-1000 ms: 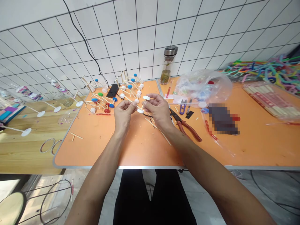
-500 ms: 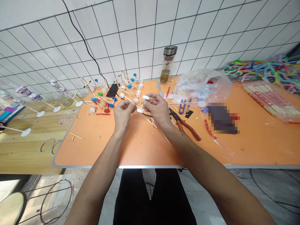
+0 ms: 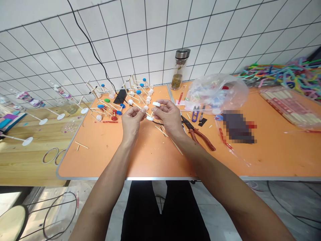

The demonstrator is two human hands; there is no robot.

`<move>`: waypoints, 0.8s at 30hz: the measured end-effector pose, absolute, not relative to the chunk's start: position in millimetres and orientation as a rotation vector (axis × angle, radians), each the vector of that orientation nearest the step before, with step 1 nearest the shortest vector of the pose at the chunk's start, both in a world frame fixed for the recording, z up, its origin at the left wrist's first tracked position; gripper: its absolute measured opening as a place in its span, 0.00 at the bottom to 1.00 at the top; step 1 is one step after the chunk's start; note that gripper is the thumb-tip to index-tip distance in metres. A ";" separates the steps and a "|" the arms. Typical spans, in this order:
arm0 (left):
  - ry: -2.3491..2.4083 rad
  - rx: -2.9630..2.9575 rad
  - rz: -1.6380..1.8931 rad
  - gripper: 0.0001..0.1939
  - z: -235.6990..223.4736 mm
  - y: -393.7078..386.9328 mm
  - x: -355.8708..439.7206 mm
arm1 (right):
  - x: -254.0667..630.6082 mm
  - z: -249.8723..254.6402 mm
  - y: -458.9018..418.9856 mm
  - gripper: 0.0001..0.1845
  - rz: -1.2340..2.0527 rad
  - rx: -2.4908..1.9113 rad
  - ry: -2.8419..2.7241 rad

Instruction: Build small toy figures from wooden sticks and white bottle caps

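Between my two hands, above the orange table (image 3: 150, 164), is a small stick frame with white bottle caps (image 3: 149, 118) fixed on it. My left hand (image 3: 132, 122) is closed on its left side, thumb and forefinger pinching by one cap. My right hand (image 3: 169, 118) pinches the right side, close to another white cap (image 3: 156, 104). The fingers partly hide the joints of the frame. Behind my left hand stand several stick models with blue, red, green and white caps, such as this blue cap (image 3: 119, 113).
Pliers (image 3: 200, 135) with red handles lie right of my right hand, near purple snips (image 3: 195, 115). A clear plastic bag (image 3: 217, 93), a glass tea bottle (image 3: 177, 72) and a pack of sticks (image 3: 288, 108) stand or lie further back. Loose sticks (image 3: 177, 147) lie nearby.
Almost nothing differs. Both hands keep their grip on the stick frame in the same place, and the view has shifted only slightly.
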State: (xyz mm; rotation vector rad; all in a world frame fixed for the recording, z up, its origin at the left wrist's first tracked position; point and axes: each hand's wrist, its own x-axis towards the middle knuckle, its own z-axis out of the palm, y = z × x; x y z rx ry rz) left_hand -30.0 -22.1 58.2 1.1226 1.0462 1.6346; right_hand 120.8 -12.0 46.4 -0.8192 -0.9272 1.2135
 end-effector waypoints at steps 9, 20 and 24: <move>1.065 1.128 1.628 0.26 57.5 -21.3 -31.2 | 120.8 46.7 -12.0 0.31 1.211 -0.830 -0.930; 1.053 1.122 1.637 0.27 58.2 -21.4 -30.6 | 121.4 44.7 -11.6 0.29 1.209 -0.816 -0.934; 1.058 1.134 1.640 0.26 57.1 -21.3 -31.3 | 121.0 43.7 -11.6 0.29 1.211 -0.828 -0.938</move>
